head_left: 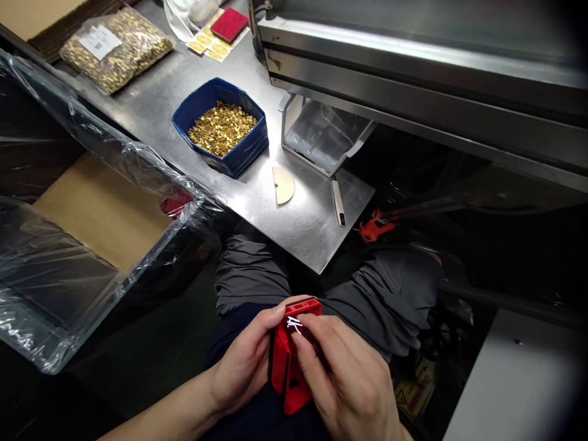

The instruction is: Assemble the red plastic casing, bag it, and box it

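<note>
Left hand (243, 367) closed round red case (287, 373), held over lap | right hand (349, 383) fingertips pinching white bits (294, 323) at case top | blue tub (222, 125) well beyond on table (298, 220)

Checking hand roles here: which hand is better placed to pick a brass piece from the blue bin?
Probably the right hand: its fingers only rest on the red housing, which the left hand grips. The blue bin lies ahead.

Light: overhead, bright on steel desk (294, 220) | Glare: soft sheen on desk, white streaks on plastic wrap (59, 288) | Shadow: deep under desk, lap area dim | Edges: dark vignette at right corners, slight wide-angle bend | Focus: mostly sharp, slight softness on hands
</note>
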{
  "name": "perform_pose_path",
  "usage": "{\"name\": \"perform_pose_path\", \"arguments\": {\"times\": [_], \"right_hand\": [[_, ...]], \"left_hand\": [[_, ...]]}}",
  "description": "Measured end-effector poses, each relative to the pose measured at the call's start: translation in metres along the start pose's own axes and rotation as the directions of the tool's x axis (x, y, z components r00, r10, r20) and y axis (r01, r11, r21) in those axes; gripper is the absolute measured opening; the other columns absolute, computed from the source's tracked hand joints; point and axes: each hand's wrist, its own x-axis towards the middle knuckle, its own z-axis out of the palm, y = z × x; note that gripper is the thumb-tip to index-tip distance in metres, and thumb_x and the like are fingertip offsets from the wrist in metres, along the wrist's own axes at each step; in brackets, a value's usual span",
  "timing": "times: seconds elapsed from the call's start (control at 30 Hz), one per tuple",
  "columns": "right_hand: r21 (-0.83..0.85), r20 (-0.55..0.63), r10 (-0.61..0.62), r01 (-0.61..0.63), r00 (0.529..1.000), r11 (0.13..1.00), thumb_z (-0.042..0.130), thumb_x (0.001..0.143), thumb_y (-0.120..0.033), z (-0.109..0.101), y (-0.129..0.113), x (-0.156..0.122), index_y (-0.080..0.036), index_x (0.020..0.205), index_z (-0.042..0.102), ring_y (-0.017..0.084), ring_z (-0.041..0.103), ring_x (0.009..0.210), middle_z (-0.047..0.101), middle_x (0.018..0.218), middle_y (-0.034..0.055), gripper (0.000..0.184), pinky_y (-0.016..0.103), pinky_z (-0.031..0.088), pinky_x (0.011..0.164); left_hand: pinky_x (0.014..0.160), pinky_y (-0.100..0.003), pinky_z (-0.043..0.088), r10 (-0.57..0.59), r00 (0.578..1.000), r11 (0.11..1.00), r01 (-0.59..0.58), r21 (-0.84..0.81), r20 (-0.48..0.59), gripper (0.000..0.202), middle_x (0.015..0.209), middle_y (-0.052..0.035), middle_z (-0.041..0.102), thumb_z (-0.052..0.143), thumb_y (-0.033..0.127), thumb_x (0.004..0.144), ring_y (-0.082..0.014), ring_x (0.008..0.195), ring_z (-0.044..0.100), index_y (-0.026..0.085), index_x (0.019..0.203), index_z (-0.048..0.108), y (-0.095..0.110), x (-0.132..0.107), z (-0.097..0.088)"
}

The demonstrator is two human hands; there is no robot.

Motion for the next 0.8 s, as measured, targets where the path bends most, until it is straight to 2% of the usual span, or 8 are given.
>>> {"name": "perform_pose_path", "arguments": {"times": [0.3, 0.5, 0.63, 0.7, 0.8], "right_hand": [[-0.019, 0.005, 0.013, -0.013, 1.000, 1.000, 0.058, 0.094, -0.005, 0.001, -0.002, 0.001, -0.009, 0.122, 0.064, 0.024, 0.069, 0.092, 0.073, 0.105, 0.0139, 0.028, 0.037, 0.058, 0.080], [0.058, 0.030, 0.130, -0.132, 0.991, 0.990, 0.055, 0.097, -0.008, 0.002, -0.002, 0.002, -0.013, 0.117, 0.066, 0.019, 0.067, 0.085, 0.070, 0.095, 0.0085, 0.024, 0.032, 0.056, 0.076], [0.115, -0.074, 0.223, -0.213, 0.972, 0.970, 0.058, 0.097, -0.013, -0.008, 0.003, -0.002, -0.021, 0.115, 0.066, 0.013, 0.068, 0.085, 0.070, 0.097, 0.0023, 0.021, 0.021, 0.055, 0.076], [0.102, -0.140, 0.293, -0.280, 0.946, 0.954, 0.061, 0.097, -0.017, -0.014, 0.010, -0.005, -0.025, 0.114, 0.066, 0.012, 0.069, 0.088, 0.071, 0.100, 0.0002, 0.020, 0.018, 0.055, 0.077], [0.097, -0.196, 0.403, -0.392, 0.894, 0.915, 0.064, 0.096, -0.024, -0.020, 0.020, -0.008, -0.027, 0.115, 0.066, 0.012, 0.070, 0.088, 0.072, 0.103, -0.0014, 0.019, 0.018, 0.055, 0.078]], "left_hand": [[0.121, -0.040, 0.027, 0.019, 0.999, 1.000, -0.020, 0.022, 0.031, 0.043, 0.135, -0.0092, 0.066, 0.041, 0.032, 0.103, -0.0284, 0.139, 0.047, 0.016, 0.138, 0.059, 0.001, 0.001, 0.004], [0.119, -0.043, 0.030, -0.026, 0.999, 0.999, 0.027, -0.030, 0.020, 0.042, 0.130, -0.0107, 0.069, 0.040, 0.034, 0.103, -0.0296, 0.135, 0.052, 0.015, 0.132, 0.064, 0.003, 0.004, 0.004], [0.119, -0.044, 0.031, -0.064, 0.996, 0.996, 0.068, -0.056, 0.064, 0.047, 0.127, -0.0147, 0.070, 0.038, 0.038, 0.103, -0.0315, 0.130, 0.057, 0.009, 0.127, 0.067, 0.003, 0.005, 0.003], [0.120, -0.043, 0.029, -0.064, 0.995, 0.996, 0.069, -0.058, 0.072, 0.049, 0.129, -0.0154, 0.069, 0.037, 0.039, 0.103, -0.0311, 0.132, 0.055, 0.007, 0.128, 0.066, 0.003, 0.006, 0.001], [0.121, -0.041, 0.028, -0.068, 0.997, 0.996, 0.069, -0.064, 0.024, 0.049, 0.130, -0.0142, 0.070, 0.039, 0.039, 0.102, -0.0304, 0.132, 0.055, 0.007, 0.128, 0.066, 0.002, 0.007, 0.000]]}}
